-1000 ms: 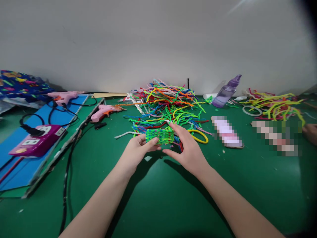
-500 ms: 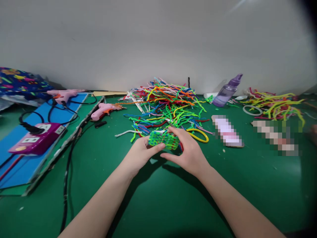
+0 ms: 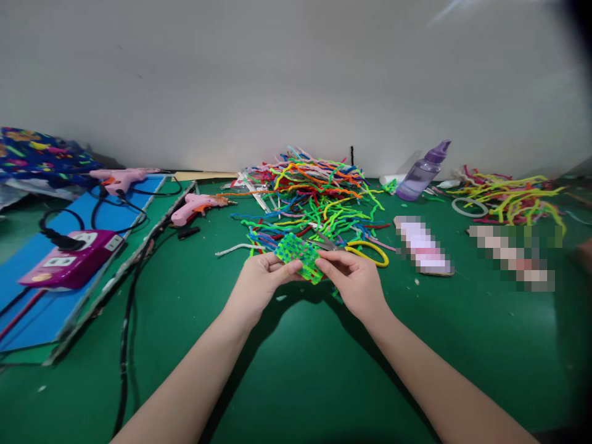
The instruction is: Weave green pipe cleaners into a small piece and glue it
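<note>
Between both hands, above the green table (image 3: 296, 376), is a small woven square of pipe cleaners (image 3: 296, 254), mostly green with blue and red bits. My left hand (image 3: 259, 280) pinches its left side, thumb on top. With thumb and fingers, my right hand (image 3: 358, 280) grips its right edge. Just beyond the right hand lie scissors with yellow handles (image 3: 377, 251), their blades pointing left over loose strands. Behind the square spreads a big heap of coloured pipe cleaners (image 3: 314, 179). The fingers under the square are partly hidden.
At left, a purple power strip (image 3: 71, 259) and two pink glue guns (image 3: 197, 208) sit with black cables around them. A purple-capped bottle (image 3: 423, 172), blurred-out phone (image 3: 423, 245) and another pipe cleaner pile (image 3: 513, 197) are at right. A white wall stands behind.
The woven square has turned so its face tilts up with a corner toward me. My right hand has closed from a loose spread onto its right edge. The scissors show more.
</note>
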Demonstrator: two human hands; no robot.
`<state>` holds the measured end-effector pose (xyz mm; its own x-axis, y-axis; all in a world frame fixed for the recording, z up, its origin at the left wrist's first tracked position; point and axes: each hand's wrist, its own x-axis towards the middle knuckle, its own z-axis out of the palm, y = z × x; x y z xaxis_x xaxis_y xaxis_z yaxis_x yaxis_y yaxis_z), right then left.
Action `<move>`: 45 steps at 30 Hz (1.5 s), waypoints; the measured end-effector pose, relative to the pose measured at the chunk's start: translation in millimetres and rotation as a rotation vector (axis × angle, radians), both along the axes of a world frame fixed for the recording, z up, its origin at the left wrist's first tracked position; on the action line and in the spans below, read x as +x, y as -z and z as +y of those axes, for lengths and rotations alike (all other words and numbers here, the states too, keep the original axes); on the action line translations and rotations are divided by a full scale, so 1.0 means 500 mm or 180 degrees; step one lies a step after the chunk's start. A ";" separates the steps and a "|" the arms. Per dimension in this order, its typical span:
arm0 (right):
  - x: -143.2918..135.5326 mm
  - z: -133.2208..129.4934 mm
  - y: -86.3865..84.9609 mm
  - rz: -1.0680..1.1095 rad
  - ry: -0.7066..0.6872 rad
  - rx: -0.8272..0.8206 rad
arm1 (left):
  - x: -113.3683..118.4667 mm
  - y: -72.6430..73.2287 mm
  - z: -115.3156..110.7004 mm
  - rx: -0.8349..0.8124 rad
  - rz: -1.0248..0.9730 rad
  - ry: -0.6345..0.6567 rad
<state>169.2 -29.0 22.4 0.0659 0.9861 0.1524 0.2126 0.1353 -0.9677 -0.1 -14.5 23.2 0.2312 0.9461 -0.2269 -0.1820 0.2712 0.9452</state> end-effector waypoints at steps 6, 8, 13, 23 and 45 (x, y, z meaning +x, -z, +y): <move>-0.008 -0.005 0.010 -0.0146 0.0141 0.0001 | -0.002 0.014 0.006 0.0101 0.0394 -0.0146; -0.008 -0.004 0.015 -0.0279 0.0146 -0.0014 | -0.005 0.015 0.007 0.0139 0.0543 -0.0172; -0.002 -0.002 0.009 -0.0501 0.0015 0.0032 | -0.002 0.000 0.003 0.0238 0.0825 -0.0104; -0.001 -0.005 0.000 -0.0760 -0.0017 0.1077 | 0.011 -0.003 -0.009 0.0450 0.0862 -0.0041; -0.006 -0.001 0.002 0.0014 0.0241 -0.0081 | 0.002 -0.012 -0.004 -0.0141 0.0226 -0.0363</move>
